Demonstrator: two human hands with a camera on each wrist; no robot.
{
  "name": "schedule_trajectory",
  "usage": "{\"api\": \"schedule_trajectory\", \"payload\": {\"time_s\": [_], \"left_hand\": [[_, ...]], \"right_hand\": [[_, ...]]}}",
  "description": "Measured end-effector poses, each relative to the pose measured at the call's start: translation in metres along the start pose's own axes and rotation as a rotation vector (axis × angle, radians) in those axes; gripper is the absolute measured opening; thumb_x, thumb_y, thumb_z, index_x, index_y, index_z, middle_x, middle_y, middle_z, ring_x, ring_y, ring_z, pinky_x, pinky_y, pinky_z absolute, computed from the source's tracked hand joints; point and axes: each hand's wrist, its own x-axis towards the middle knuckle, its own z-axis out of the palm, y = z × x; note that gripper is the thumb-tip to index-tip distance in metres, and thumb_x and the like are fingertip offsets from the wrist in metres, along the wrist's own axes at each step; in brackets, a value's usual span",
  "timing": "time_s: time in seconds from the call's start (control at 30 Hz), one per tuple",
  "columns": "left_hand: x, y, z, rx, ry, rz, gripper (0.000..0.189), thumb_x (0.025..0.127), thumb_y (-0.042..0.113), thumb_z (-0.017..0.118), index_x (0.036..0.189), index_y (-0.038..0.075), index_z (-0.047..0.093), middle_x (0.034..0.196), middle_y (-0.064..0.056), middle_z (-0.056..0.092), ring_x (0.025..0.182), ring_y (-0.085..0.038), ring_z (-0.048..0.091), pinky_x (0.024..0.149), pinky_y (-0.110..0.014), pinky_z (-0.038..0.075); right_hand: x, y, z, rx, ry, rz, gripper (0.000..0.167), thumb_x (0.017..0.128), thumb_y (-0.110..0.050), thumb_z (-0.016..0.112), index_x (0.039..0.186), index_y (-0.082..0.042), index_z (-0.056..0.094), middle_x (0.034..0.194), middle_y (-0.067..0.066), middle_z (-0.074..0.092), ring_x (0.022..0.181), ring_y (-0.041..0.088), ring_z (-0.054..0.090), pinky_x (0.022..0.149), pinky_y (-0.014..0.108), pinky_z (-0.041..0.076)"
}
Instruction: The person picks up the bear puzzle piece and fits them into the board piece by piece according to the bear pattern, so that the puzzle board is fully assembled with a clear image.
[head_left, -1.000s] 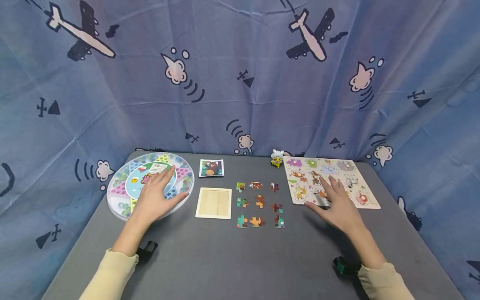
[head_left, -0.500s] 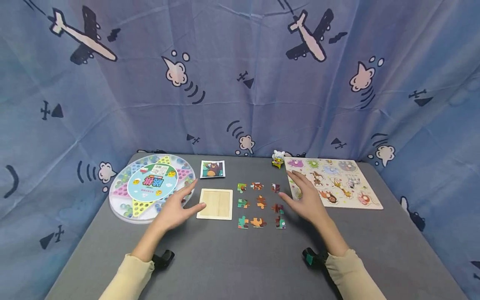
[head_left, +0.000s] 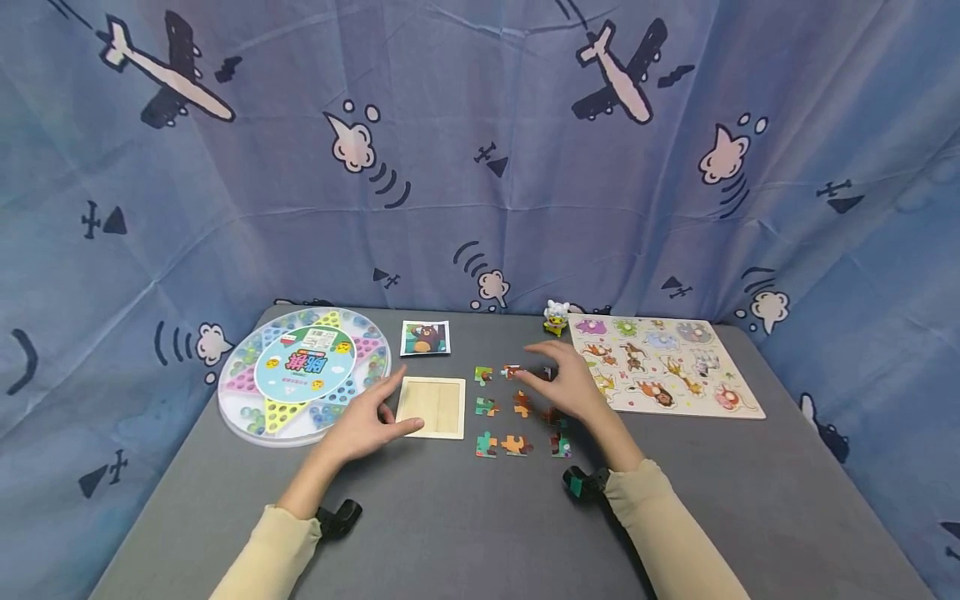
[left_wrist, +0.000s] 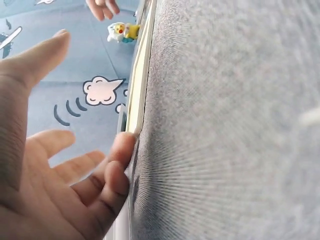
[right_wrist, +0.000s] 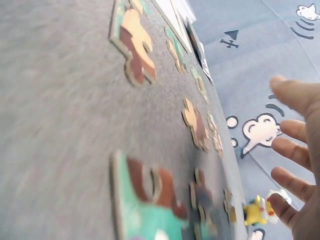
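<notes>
My left hand (head_left: 367, 423) is at the left edge of a small square wooden puzzle tray (head_left: 442, 408), thumb stretched over its near left corner. In the left wrist view its lower fingers (left_wrist: 122, 147) are right at the rim of the tray (left_wrist: 137, 95). My right hand (head_left: 570, 383) hovers above the right column of jigsaw pieces, fingers spread and holding nothing. Around it lie several loose pieces in rows, such as a brown one (head_left: 522, 404) and an orange-brown one (head_left: 516, 445). A teal and brown piece (right_wrist: 150, 217) shows close up in the right wrist view.
Behind the tray lies a bear picture card (head_left: 425, 337). A round Chinese checkers board (head_left: 247, 358) is on the left. To the right is an animal puzzle board (head_left: 712, 407), with a small yellow-and-white figurine (head_left: 556, 318) beside it. A patterned blue curtain (head_left: 420, 167) hangs behind the grey table (head_left: 465, 525).
Both hands have moved inward: the left from over the checkers board to the tray's edge, the right from over the animal board to above the jigsaw pieces. The things on the table have stayed put.
</notes>
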Motion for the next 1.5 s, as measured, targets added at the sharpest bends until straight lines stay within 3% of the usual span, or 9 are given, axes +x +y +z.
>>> {"api": "schedule_trajectory", "payload": {"time_s": [0.17, 0.27, 0.4, 0.67, 0.77, 0.83, 0.9, 1.03, 1.5], "left_hand": [[0.004, -0.001, 0.001, 0.043, -0.055, -0.049, 0.105, 0.087, 0.046, 0.087, 0.167, 0.006, 0.032, 0.168, -0.03, 0.031, 0.067, -0.013, 0.065, 0.065, -0.029, 0.056], [0.006, -0.001, 0.001, 0.089, -0.077, -0.046, 0.111, 0.084, 0.05, 0.088, 0.167, 0.002, 0.031, 0.169, -0.027, 0.031, 0.107, -0.029, 0.072, 0.092, -0.044, 0.06], [0.007, -0.001, 0.0, 0.13, -0.108, -0.024, 0.118, 0.08, 0.049, 0.09, 0.164, -0.006, 0.029, 0.168, -0.029, 0.032, 0.156, -0.043, 0.034, 0.124, -0.057, 0.036], [0.008, -0.002, -0.003, 0.154, -0.144, -0.025, 0.119, 0.078, 0.043, 0.093, 0.161, -0.013, 0.029, 0.168, -0.031, 0.029, 0.157, -0.044, 0.031, 0.126, -0.056, 0.033], [0.007, -0.002, -0.003, 0.151, -0.149, -0.03, 0.116, 0.078, 0.04, 0.093, 0.16, -0.013, 0.03, 0.168, -0.031, 0.029, 0.135, -0.044, 0.054, 0.115, -0.054, 0.046], [0.007, -0.001, -0.004, 0.164, -0.154, -0.031, 0.113, 0.079, 0.039, 0.093, 0.16, -0.013, 0.033, 0.168, -0.031, 0.03, 0.134, -0.043, 0.056, 0.112, -0.053, 0.048], [0.006, 0.0, -0.004, 0.183, -0.165, -0.027, 0.11, 0.081, 0.038, 0.092, 0.159, -0.013, 0.034, 0.168, -0.032, 0.03, 0.135, -0.044, 0.055, 0.113, -0.054, 0.047], [0.005, 0.001, -0.003, 0.232, -0.18, -0.012, 0.106, 0.084, 0.038, 0.09, 0.158, -0.014, 0.035, 0.167, -0.032, 0.031, 0.156, -0.047, 0.032, 0.126, -0.058, 0.032], [0.002, 0.004, 0.004, 0.358, -0.134, 0.015, 0.093, 0.089, 0.045, 0.084, 0.158, -0.004, 0.046, 0.165, -0.028, 0.04, 0.148, -0.05, 0.036, 0.119, -0.063, 0.039]], "right_hand": [[0.016, 0.002, 0.013, 0.0, -0.074, 0.009, 0.05, 0.092, -0.029, 0.085, 0.132, -0.002, 0.073, 0.136, 0.019, 0.068, 0.132, 0.043, 0.059, 0.112, 0.063, 0.046], [0.024, 0.004, 0.019, 0.006, -0.114, 0.011, 0.047, 0.094, -0.027, 0.083, 0.132, -0.001, 0.073, 0.135, 0.019, 0.07, 0.131, 0.041, 0.061, 0.112, 0.06, 0.047], [0.033, 0.003, 0.026, 0.012, -0.165, 0.017, 0.047, 0.095, -0.028, 0.081, 0.132, -0.001, 0.073, 0.134, 0.018, 0.071, 0.131, 0.041, 0.062, 0.113, 0.059, 0.048], [0.047, 0.001, 0.037, 0.015, -0.244, 0.01, 0.048, 0.094, -0.029, 0.082, 0.131, -0.002, 0.073, 0.129, 0.016, 0.074, 0.127, 0.037, 0.065, 0.112, 0.055, 0.049], [0.05, 0.001, 0.041, -0.014, -0.273, 0.017, 0.046, 0.094, -0.033, 0.082, 0.13, -0.004, 0.075, 0.128, 0.014, 0.074, 0.126, 0.037, 0.064, 0.111, 0.06, 0.047], [0.052, 0.001, 0.042, -0.036, -0.3, 0.027, 0.046, 0.094, -0.036, 0.082, 0.129, -0.008, 0.076, 0.13, 0.014, 0.073, 0.128, 0.038, 0.062, 0.111, 0.065, 0.044], [0.053, 0.0, 0.042, -0.055, -0.328, 0.033, 0.045, 0.094, -0.038, 0.081, 0.128, -0.01, 0.077, 0.132, 0.014, 0.071, 0.128, 0.039, 0.06, 0.109, 0.069, 0.042], [0.053, 0.001, 0.043, -0.069, -0.366, 0.047, 0.042, 0.093, -0.038, 0.082, 0.127, -0.013, 0.078, 0.135, 0.014, 0.067, 0.128, 0.039, 0.057, 0.105, 0.07, 0.039], [0.05, 0.004, 0.047, -0.08, -0.354, 0.039, 0.036, 0.093, -0.034, 0.083, 0.123, -0.016, 0.08, 0.134, 0.012, 0.065, 0.13, 0.037, 0.054, 0.104, 0.068, 0.035]]}}
